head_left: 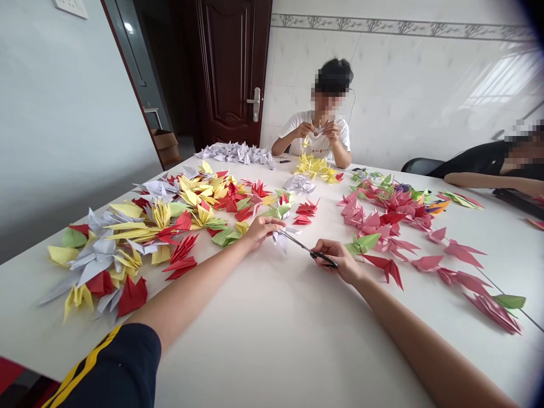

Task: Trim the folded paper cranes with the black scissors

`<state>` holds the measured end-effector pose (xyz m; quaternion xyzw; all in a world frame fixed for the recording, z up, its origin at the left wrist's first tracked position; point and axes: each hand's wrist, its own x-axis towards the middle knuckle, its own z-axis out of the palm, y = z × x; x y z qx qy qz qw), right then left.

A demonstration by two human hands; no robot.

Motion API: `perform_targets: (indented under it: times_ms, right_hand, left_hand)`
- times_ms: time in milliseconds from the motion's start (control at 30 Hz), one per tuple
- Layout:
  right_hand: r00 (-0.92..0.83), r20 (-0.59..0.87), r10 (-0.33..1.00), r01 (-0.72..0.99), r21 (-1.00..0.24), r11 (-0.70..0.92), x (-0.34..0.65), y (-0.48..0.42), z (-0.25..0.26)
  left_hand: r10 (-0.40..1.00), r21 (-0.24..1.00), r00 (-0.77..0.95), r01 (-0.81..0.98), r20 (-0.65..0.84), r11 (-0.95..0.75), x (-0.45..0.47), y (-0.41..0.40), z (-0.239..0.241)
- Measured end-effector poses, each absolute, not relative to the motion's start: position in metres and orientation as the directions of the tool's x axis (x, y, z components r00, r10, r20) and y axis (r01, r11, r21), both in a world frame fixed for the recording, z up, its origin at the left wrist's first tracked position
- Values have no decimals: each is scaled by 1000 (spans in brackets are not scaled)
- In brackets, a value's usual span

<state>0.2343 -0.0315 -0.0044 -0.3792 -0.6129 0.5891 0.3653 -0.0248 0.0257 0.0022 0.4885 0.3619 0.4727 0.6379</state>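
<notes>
My left hand (262,229) is closed on a small white folded paper piece (281,240) just above the white table (276,334). My right hand (335,259) grips the black handles of a pair of scissors (306,249), whose thin blades point left to the white piece. A heap of yellow, red, white and green folded paper pieces (161,226) lies to the left of my left hand. A string of pink and green folded pieces (425,249) runs away to the right of my right hand.
A person in a white shirt (317,133) sits at the far side holding something small in both hands, with yellow pieces (317,167) and white pieces (238,153) nearby. Another person's arm (493,181) rests at the right. A dark wooden door (232,68) stands behind.
</notes>
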Motion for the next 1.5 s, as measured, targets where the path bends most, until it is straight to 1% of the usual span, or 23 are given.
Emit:
perform_targets:
  times_ms: [167,267,400,533,700,800,933,1033,1133,1367,1500]
  right_hand:
    - [-488,1,873,-63,-997,-34,237,-29,-6]
    - [-518,-8,855,-90,-994,-65,239,-27,-6]
    - [-543,2,840,-114,-991,-72,240,-27,-4]
    - [-524,17,851,-157,-985,-77,240,-27,-4]
    - [-475,25,879,-196,-978,-78,240,-28,-4]
    - [-449,19,894,-198,-977,-79,238,-29,-3]
    - [-420,10,907,-193,-978,-78,235,-30,-2]
    - [-404,8,915,-189,-979,-74,234,-31,-2]
    - [-415,6,910,-181,-981,-76,233,-32,-1]
    - [-422,27,906,-200,-978,-63,231,-32,-3]
    - [-424,53,904,-202,-979,-37,229,-32,-7]
  left_hand:
    - [931,969,365,-232,4,87,-25,26,4]
    - [908,967,419,-224,-15,120,-26,27,4]
    - [899,960,438,-247,-10,132,-27,30,0]
    - [920,930,390,-329,-25,165,-26,31,-2]
    - [926,841,371,-476,-72,256,-26,29,2]
    - [916,829,394,-489,-68,272,-26,27,3]
    - [912,883,409,-416,-33,219,-23,24,2]
    - [932,912,361,-380,-8,155,-20,24,0]
    - [948,925,316,-369,32,92,-19,25,-2]
    - [942,958,304,-281,142,-54,-21,31,-6]
    - [940,959,307,-276,152,-65,-22,31,-5]
